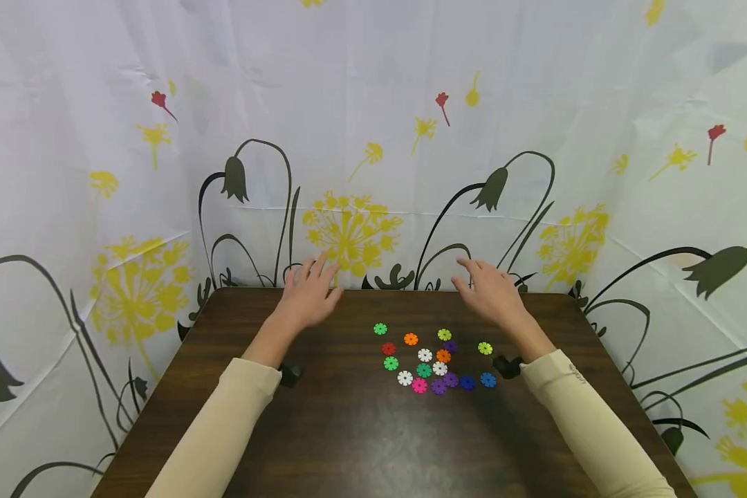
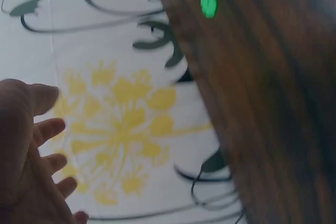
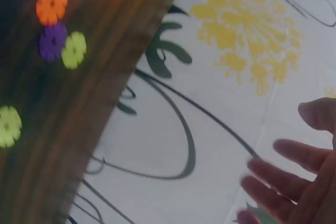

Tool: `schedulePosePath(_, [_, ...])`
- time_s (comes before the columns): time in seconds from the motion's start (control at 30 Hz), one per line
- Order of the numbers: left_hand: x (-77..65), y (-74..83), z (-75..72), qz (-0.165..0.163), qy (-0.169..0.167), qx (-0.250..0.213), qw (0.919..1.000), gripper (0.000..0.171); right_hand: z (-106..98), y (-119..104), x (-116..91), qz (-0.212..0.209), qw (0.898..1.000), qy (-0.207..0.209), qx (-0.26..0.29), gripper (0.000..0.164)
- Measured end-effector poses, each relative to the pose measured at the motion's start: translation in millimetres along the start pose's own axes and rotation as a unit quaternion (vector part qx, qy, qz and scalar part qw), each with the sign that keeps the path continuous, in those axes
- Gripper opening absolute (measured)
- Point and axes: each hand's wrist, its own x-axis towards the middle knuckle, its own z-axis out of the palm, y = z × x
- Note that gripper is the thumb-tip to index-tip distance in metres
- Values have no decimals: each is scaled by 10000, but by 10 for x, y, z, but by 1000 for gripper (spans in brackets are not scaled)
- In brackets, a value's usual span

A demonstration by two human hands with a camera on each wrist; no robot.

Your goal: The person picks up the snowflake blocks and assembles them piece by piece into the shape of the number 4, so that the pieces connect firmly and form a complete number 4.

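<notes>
My left hand (image 1: 310,296) hovers over the far left part of the table, fingers spread and holding nothing. Over the far right part is my right hand (image 1: 490,290), likewise bare, with fingers extended. Between and nearer than the hands lie several small notched plastic discs, flower-like in shape. Among them are a red disc (image 1: 389,348), a pink disc (image 1: 420,386), a light blue disc (image 1: 488,380) and a yellow-green disc (image 1: 485,348), which is close to the right wrist. In the left wrist view a green disc (image 2: 208,2) shows; the right wrist view has an orange disc (image 3: 51,3).
The dark wooden table (image 1: 348,443) ends at the back against a white curtain (image 1: 373,83) printed with flowers, which also runs along both sides. Dark wrist cameras sit below each cuff, the left camera (image 1: 290,375) and the right camera (image 1: 507,366).
</notes>
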Motion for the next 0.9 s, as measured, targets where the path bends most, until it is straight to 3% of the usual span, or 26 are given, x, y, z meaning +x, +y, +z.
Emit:
schedulePosePath(0.1, [-4, 106, 192, 387, -2, 23, 9992, 48, 118, 7, -128, -59, 9991, -42, 428, 46])
schedulePosePath(0.2, [-2, 189, 448, 677, -147, -144, 9975, 36, 314, -33, -274, -122, 9958, -348, 841, 36])
schedulePosePath(0.3, [1, 246, 716, 789, -466, -297, 9954, 32, 555, -111, -369, -154, 9914, -690, 1104, 29])
schedulePosePath(0.43, [58, 312, 1005, 668, -839, -400, 9934, 34, 873, -215, -378, -94, 9876, -946, 1248, 26])
schedulePosePath(0.73, [364, 436, 1348, 420, -948, -142, 9945, 55, 1309, -428, -227, 110, 9845, -1104, 1358, 22])
schedulePosePath(0.9, [434, 445, 1416, 334, -783, 250, 9961, 42, 1499, -560, -204, 423, 9841, -1160, 1279, 27])
